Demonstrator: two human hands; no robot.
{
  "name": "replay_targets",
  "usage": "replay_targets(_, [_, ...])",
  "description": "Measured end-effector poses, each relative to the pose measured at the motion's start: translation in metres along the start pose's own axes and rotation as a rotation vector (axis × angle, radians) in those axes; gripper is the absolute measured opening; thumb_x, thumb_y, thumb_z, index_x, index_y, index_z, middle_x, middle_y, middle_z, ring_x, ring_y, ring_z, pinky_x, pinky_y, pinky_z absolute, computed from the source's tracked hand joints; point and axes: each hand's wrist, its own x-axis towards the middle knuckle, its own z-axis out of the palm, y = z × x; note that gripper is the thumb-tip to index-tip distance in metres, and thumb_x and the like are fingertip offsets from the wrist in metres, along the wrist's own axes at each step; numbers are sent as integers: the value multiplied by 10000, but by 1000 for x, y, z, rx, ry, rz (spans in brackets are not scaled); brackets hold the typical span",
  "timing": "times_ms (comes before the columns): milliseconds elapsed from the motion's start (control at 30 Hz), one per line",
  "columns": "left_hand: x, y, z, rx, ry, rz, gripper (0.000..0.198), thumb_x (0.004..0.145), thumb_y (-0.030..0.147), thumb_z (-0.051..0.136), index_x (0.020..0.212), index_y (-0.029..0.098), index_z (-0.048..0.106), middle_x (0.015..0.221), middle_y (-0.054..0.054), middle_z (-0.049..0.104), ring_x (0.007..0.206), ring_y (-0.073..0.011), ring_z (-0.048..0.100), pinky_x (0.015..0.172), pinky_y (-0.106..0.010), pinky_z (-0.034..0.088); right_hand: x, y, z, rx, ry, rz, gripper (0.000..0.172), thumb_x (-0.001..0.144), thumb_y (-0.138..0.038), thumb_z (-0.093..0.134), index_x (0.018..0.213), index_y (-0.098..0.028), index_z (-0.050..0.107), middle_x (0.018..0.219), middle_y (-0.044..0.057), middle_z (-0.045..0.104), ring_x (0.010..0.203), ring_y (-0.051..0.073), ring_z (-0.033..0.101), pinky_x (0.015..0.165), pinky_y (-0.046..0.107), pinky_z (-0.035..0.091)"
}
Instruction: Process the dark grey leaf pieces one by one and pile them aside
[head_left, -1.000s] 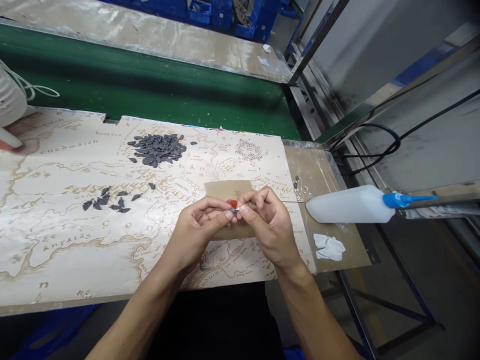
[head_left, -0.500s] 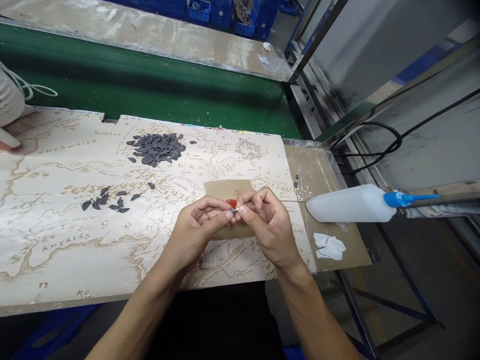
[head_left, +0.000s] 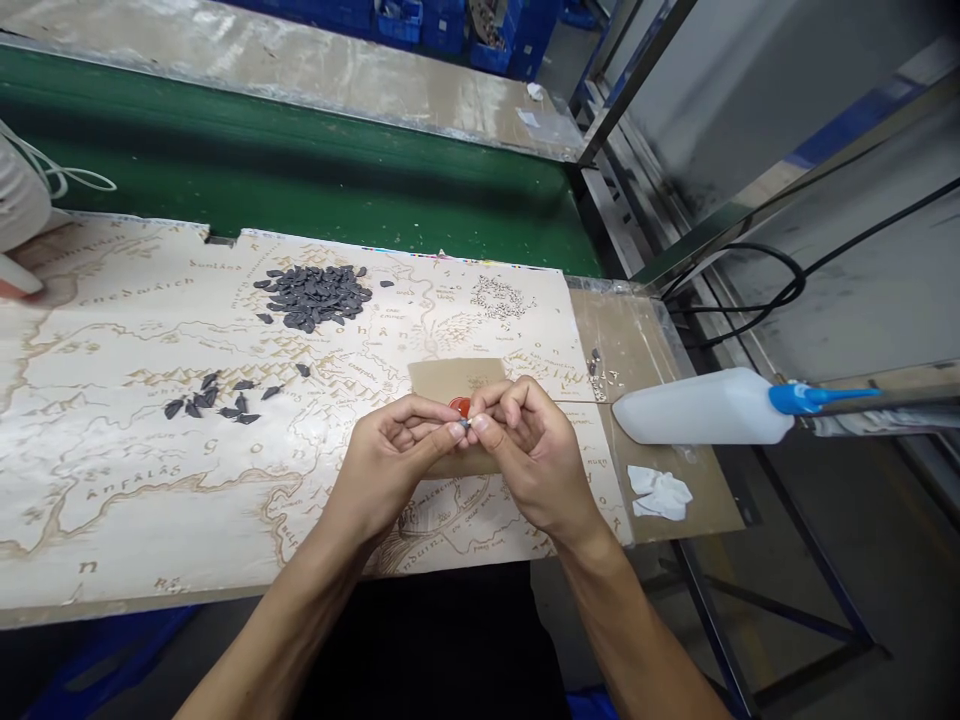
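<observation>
My left hand [head_left: 390, 462] and my right hand [head_left: 535, 452] meet above a kraft-paper card [head_left: 450, 378], fingertips pinching a tiny grey and pale piece [head_left: 465, 424] between them. Just behind those fingers shows a glossy red disc [head_left: 460, 407], partly hidden; I cannot tell whether it is held or lying on the card. The card lies on a printed parchment-style map sheet [head_left: 225, 480]. Up and left of my hands are a heap of dark grey leaf-shaped pieces [head_left: 315, 298] and a looser group of the same pieces [head_left: 214, 400].
A white plastic glue bottle [head_left: 701, 407] with a blue nozzle lies at the right, near crumpled white tissue [head_left: 660, 494]. A speckled patch of tiny pieces [head_left: 497, 298] sits on the map. A co-worker's sleeve [head_left: 19, 200] enters at the far left, beyond which runs a green conveyor belt [head_left: 262, 170].
My hands stay together on the tiny piece, shifted very slightly, and my fingers now cover a little more of the red disc. The view has shifted slightly.
</observation>
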Motion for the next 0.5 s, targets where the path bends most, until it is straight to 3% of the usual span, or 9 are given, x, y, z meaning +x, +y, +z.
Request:
replay_targets(200, [0,2,0,27,-2,-12,217,874,342,1028,982,213,891,923,-56,897,889,-182,861,888,-270,687,-4,-2,1,-30,-20,6,346,1090,-292,808,919,-276,507,1046,-1,697,892,163,736,874,373,671])
replay_targets(300, [-1,13,-12,170,56,66,245,841,369,1031,973,224,883,950,-58,888,919,-210,845,901,-310,671,4,-9,-6,-73,8,-7,310,1076,-303,820,936,-277,545,1117,22,755,890,180,769,884,412,684])
replay_targets(400, [-2,29,-42,505,287,203,220,853,385,984,972,233,878,1001,-59,869,939,-239,799,896,-357,632,30,-5,-31,-214,192,-137,262,1076,-302,789,966,-293,551,1098,34,789,860,199,750,823,421,662])
replay_targets(500, [-3,43,-83,892,619,193,208,911,405,875,1030,235,880,936,-46,816,808,-250,696,812,-413,582,67,14,-65,-531,385,-178,212,1002,-200,762,996,-287,569,1053,27,765,886,203,714,819,391,593])
